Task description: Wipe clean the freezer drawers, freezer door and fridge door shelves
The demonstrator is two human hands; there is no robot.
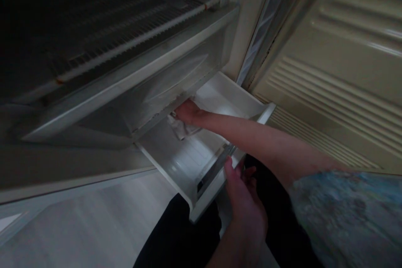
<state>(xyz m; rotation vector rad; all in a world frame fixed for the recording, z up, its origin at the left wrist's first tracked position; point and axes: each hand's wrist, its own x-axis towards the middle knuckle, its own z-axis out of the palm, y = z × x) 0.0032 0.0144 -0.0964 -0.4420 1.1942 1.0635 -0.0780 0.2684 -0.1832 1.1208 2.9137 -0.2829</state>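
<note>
A white pull-out drawer point(163, 159) juts from the lower part of an open fridge. My right hand point(187, 111) reaches deep into it, pressing a pale crumpled cloth point(182, 129) near the drawer's back. Its fingertips are partly hidden under the clear panel above. At the drawer's front edge, my left hand point(241, 188) is closed on the rim, thumb on top and fingers curled at the outer side. Apart from the cloth, the drawer's visible floor is bare and shiny.
Above the drawer are a clear compartment front point(179, 79) and a wire shelf point(132, 42). The ribbed cream door point(333, 104) stands wide at the right. My dark-clad knees point(179, 234) are below the drawer, over a pale floor point(94, 222).
</note>
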